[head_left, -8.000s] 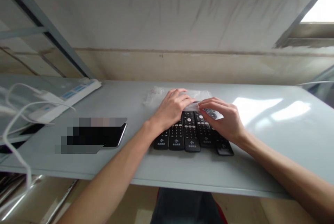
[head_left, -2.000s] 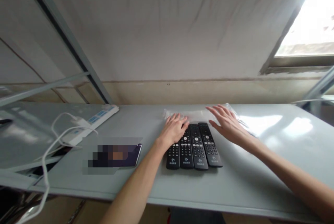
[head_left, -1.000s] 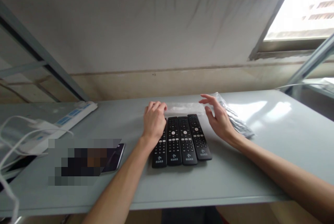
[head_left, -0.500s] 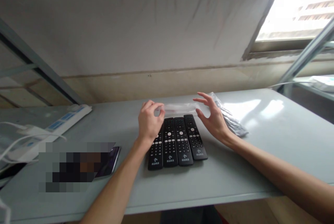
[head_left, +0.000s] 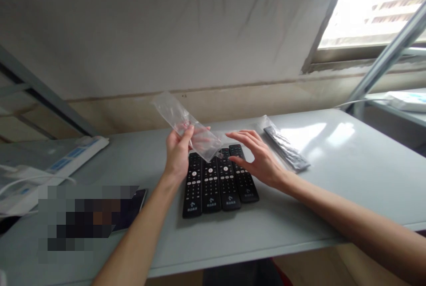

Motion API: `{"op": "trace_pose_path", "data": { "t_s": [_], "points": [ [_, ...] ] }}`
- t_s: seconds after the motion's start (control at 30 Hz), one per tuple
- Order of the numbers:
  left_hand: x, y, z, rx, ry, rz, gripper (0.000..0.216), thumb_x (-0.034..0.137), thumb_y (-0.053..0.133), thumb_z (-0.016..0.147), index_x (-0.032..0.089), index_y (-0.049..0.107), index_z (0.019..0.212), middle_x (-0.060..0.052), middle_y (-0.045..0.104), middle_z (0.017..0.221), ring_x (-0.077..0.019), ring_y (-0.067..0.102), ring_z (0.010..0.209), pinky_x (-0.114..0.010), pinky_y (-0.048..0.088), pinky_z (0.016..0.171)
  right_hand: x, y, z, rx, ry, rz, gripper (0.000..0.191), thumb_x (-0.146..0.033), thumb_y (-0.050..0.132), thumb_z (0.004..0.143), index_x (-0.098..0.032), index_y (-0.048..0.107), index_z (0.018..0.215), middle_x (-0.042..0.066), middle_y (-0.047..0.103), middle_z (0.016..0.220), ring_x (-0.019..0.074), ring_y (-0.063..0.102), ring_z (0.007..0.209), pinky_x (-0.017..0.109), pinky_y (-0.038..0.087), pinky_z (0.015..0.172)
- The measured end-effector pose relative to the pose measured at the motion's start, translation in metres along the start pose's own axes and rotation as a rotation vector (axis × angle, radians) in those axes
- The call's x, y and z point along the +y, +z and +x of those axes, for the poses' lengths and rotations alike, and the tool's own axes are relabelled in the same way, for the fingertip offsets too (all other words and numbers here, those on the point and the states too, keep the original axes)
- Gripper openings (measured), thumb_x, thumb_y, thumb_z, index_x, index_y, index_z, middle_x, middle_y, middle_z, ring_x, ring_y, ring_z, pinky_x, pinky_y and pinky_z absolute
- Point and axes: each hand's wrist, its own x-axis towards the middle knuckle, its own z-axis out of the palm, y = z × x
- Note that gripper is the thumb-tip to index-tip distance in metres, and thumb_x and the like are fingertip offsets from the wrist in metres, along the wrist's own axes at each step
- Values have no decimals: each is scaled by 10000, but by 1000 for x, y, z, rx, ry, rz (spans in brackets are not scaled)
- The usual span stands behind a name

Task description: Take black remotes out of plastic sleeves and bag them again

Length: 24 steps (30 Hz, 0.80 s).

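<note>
A clear plastic bag (head_left: 203,140) is pinched in my left hand (head_left: 179,152), thumb on the near side and fingers behind. The bag slants from upper left down to the right, above the remotes' far ends. My right hand (head_left: 258,157) is beside the bag's lower end, thumb and fingers apart, with nothing between them. Below lie several black remote controls side by side, among them a left one (head_left: 192,192), a middle one (head_left: 211,188) and a right one (head_left: 246,184). The far ends of some are partly covered by the bag and my right hand.
Right of my right hand lies another remote in a clear bag (head_left: 286,146) on the grey table (head_left: 333,188). A white power strip (head_left: 78,157) with cables stands at the left. Nearer is a dark phone (head_left: 131,210), partly blurred out. A wall runs behind the table.
My left hand has lifted the plastic bag off the table and tilted it up. My right hand has moved left and down, closer to the bag. The view has shifted slightly.
</note>
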Motion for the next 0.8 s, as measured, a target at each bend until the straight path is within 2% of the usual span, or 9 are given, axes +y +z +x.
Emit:
{"op": "trace_pose_path", "data": {
  "t_s": [0.13,0.23,0.4,0.5,0.6,0.7,0.8],
  "points": [
    [-2,4,-5,-129,-49,-24,413,559,784,866,212,563,902,-91,829,987,-240,798,787,-274,590,577,1,0,0,-31,-22,-12,560,-315,672,1041,-371,516,1576,70,660,1448,296,591,1336,548,539,1127],
    [-7,4,-6,-206,-42,26,438,590,724,915,182,626,790,-116,820,1032,-234,774,811,-291,602,621,2,-1,0,-20,-7,-4,522,-310,675,1038,-380,561,1543,71,677,1394,296,611,1287,539,563,1084],
    [-13,-1,-4,-277,-21,120,340,511,738,918,176,783,883,-71,791,974,-186,713,821,-259,568,709,2,-2,0,-13,3,-6,492,-318,666,1042,-366,584,1525,85,692,1333,293,637,1230,534,581,1044],
    [-14,-3,-3,-351,-10,179,273,442,742,924,183,799,989,-60,774,1077,-170,701,897,-245,552,770,1,0,-1,-6,-23,-3,407,-297,675,1038,-333,651,1443,91,693,1289,277,654,1188,505,592,1011],
    [-15,-2,-4,-334,-12,178,326,431,727,932,188,747,1148,-86,760,1203,-205,719,1032,-282,570,859,2,2,-3,53,-41,4,237,-261,654,1045,-323,749,1252,76,698,1194,256,677,1106,487,603,958],
    [-17,-1,-4,-261,-24,108,535,418,725,923,228,574,1399,-122,729,1325,-255,726,1130,-331,604,853,3,1,-3,141,1,21,187,-248,635,1039,-328,783,1121,66,679,1149,244,698,1054,478,617,909],
    [-23,-3,-1,-197,32,78,671,376,692,943,272,394,1535,-130,712,1350,-263,726,1159,-363,631,851,2,-1,-1,217,73,37,146,-260,641,1025,-306,777,1054,70,687,1149,256,706,1087,501,611,953]
  ]
}}
